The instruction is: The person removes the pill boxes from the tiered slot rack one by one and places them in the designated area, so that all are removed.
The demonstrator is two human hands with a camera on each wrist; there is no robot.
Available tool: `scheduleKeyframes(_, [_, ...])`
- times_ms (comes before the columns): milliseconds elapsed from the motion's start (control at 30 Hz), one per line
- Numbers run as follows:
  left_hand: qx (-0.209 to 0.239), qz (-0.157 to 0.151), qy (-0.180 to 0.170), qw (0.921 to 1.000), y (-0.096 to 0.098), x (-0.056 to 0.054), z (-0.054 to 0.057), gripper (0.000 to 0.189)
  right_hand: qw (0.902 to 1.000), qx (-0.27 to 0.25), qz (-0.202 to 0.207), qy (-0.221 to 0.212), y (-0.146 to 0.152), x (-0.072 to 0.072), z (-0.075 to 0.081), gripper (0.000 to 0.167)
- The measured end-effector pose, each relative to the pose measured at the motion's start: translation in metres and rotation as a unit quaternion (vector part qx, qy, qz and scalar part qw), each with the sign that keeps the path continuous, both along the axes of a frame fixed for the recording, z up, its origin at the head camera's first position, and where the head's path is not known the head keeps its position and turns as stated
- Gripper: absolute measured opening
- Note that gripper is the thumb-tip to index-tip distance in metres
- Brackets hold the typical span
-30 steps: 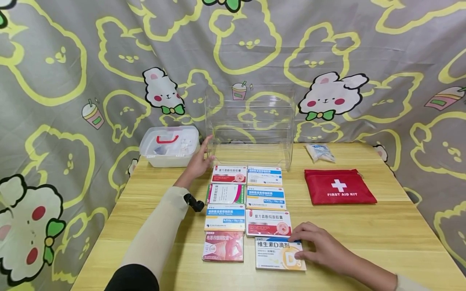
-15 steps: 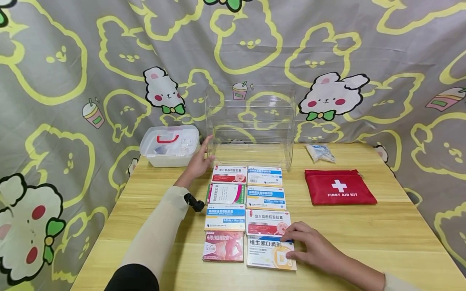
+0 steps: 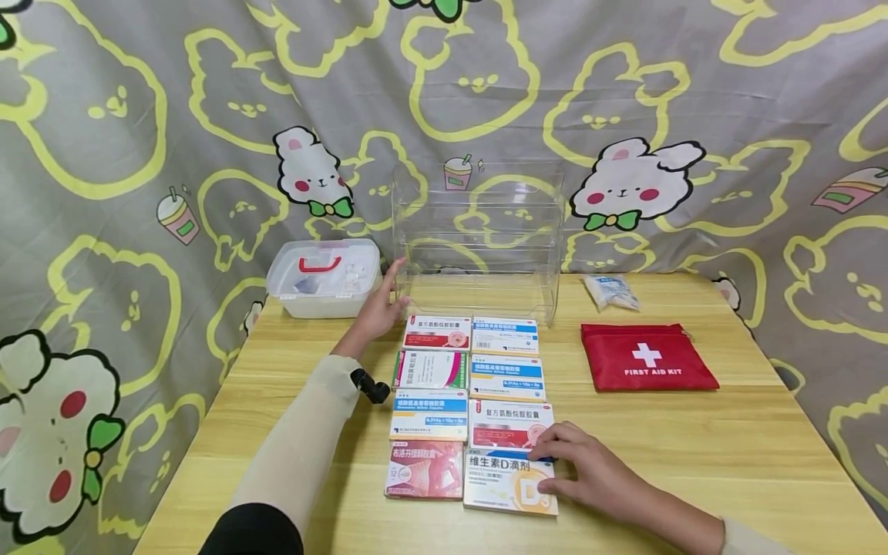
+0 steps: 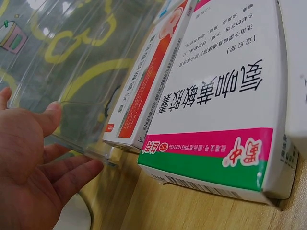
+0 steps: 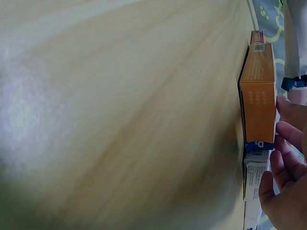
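My right hand (image 3: 590,470) touches the right side of a white, blue and orange vitamin D drops box (image 3: 499,486), thumb and fingers on its top; the right wrist view shows the box's orange side (image 5: 258,110). It lies flat beside a pink medicine box (image 3: 425,470) and below a red-and-white medicine box (image 3: 512,424). Loosely extended, my left hand (image 3: 380,308) touches the left side of a clear tiered acrylic rack (image 3: 479,289). In the left wrist view its fingers (image 4: 72,177) lie by the rack's edge, near a green-and-magenta-striped medicine box (image 4: 211,115).
Several more medicine boxes lie in two columns before the rack, among them a blue-and-white one (image 3: 428,414). A lidded plastic case (image 3: 322,285) with a red handle stands back left. At right lie a red first aid pouch (image 3: 648,358) and a small clear packet (image 3: 610,293).
My right hand has slid the vitamin D drops box to the left, from apart to up against the pink box and in line with its column. The left hand has stayed at the rack.
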State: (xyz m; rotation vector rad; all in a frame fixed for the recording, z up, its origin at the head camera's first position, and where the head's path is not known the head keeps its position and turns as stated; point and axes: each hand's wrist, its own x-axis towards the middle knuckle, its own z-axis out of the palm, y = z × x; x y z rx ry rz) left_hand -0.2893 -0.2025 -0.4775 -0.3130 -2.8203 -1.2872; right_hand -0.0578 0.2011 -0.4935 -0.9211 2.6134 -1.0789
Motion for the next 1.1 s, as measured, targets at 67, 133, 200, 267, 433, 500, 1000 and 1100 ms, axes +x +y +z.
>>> scheduleKeyframes(67, [0.001,0.000,0.001,1.0000,0.000,0.000,0.000,0.083,1.0000,-0.001,0.002,0.003,0.000,0.000,0.000,0.030])
scheduleKeyframes(133, [0.002,0.001,0.002,1.0000,0.000,0.000,0.000,0.083,1.0000,-0.003,0.004,0.006,0.000,-0.001,0.000,0.030])
scheduleKeyframes(200, [0.002,0.000,0.004,1.0000,0.001,0.000,0.000,0.082,0.9999,-0.004,0.006,0.008,0.000,-0.001,-0.001,0.030])
scheduleKeyframes(267, [0.003,-0.001,0.006,1.0000,0.001,0.000,0.000,0.082,1.0000,-0.004,0.006,0.007,0.000,-0.001,0.000,0.030])
scheduleKeyframes(433, [-0.003,-0.003,0.006,1.0000,0.002,-0.001,0.000,0.083,1.0000,0.003,0.002,-0.003,0.001,-0.001,0.002,0.032])
scheduleKeyframes(500, [-0.006,-0.003,0.004,1.0000,0.002,-0.001,0.000,0.083,1.0000,0.001,-0.002,-0.002,0.001,-0.002,0.003,0.032])
scheduleKeyframes(1000, [-0.034,0.010,0.008,0.9993,0.001,0.001,0.003,0.086,0.9828,0.060,-0.123,0.124,0.016,-0.062,0.023,0.040])
scheduleKeyframes(1100, [-0.050,0.014,0.005,0.9986,0.000,0.002,0.002,0.089,0.9772,0.076,-0.138,0.142,0.022,-0.076,0.025,0.046])
